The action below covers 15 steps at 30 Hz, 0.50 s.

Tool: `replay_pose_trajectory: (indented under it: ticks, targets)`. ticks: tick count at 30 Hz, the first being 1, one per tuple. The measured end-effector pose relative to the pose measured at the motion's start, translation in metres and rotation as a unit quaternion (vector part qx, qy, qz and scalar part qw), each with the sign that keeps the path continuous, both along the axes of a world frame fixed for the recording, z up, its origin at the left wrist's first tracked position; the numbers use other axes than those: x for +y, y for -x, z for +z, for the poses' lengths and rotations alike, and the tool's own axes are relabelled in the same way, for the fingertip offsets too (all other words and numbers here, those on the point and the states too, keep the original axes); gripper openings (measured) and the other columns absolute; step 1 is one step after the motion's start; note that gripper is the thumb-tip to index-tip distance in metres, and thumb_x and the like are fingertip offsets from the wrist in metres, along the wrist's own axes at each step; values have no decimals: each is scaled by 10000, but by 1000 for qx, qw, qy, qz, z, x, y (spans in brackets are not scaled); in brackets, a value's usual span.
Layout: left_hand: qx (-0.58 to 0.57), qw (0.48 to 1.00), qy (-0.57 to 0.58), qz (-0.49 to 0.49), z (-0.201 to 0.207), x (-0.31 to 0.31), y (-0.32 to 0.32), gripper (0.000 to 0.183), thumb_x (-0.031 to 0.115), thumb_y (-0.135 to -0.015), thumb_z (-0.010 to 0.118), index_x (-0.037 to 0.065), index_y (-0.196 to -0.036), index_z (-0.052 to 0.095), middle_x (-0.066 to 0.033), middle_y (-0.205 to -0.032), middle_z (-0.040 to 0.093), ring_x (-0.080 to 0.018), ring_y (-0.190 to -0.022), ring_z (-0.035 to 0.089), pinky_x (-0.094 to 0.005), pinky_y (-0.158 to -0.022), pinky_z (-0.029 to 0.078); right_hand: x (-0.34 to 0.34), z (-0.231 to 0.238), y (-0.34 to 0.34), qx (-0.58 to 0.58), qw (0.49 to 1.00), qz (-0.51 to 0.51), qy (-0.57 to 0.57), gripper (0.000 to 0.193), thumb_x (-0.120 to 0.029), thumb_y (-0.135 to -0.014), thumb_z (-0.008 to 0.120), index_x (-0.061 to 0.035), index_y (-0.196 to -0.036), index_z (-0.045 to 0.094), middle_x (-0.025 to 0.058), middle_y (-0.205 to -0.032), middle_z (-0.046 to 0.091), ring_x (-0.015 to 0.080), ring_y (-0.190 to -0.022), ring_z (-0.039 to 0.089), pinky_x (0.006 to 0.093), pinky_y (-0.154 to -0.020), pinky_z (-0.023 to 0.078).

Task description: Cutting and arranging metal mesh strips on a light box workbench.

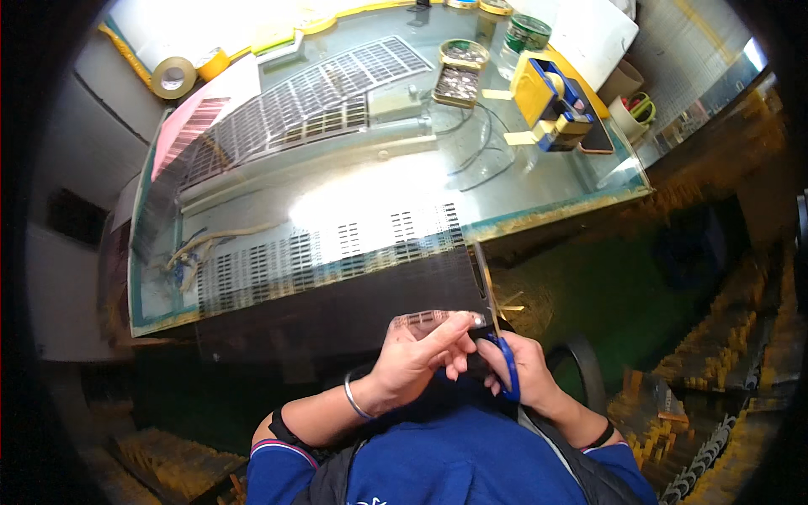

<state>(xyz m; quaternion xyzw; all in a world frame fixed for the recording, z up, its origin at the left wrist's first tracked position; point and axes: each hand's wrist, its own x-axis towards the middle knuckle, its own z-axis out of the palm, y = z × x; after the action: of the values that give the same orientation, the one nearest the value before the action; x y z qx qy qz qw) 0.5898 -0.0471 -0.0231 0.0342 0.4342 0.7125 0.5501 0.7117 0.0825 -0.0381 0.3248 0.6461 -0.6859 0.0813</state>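
Observation:
A large see-through film sheet with black printed rows and a dark lower part hangs over the near edge of the glass-topped table. My left hand is closed on its near right corner, thumb on top. My right hand grips scissors by their blue handles. Their blades point away from me, along the right edge of the film. Whether the blades are touching the film, I cannot tell. Part of my right fingers is hidden behind the handles.
Another printed film lies farther back on the table. A blue and yellow tape dispenser, an open tin of small pieces and a green-labelled jar stand at the back right. Tape rolls sit at the far left.

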Motion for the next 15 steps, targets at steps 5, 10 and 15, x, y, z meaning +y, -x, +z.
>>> replay_pose_trajectory:
  ticks: [5,10,15]
  targets:
    - [102,992,-27,70,-28,-71,25,590,333,-786,615,12,-1217,370,-183,-1006,542,-213,-832,576,-313,-717,499,17,-26,-22,123,987,-100,34,303,-278,-868,448,7,-792,517,85,-586,537,131,-475,527,235,-448,437]
    - [177,826,173,506,-2,-175,69,346,454,-836,471,114,-823,534,-24,-752,576,-138,-636,542,-236,-503,429,23,-11,-6,207,957,-204,15,347,-302,-864,415,26,-795,503,145,-705,569,149,-545,544,236,-454,444]
    - [264,832,290,392,39,-226,93,199,157,-805,601,5,-926,558,-81,-688,605,-79,-484,528,-156,-409,412,17,2,14,222,963,-153,-18,343,-268,-862,432,50,-774,527,161,-729,589,149,-544,553,236,-452,441]
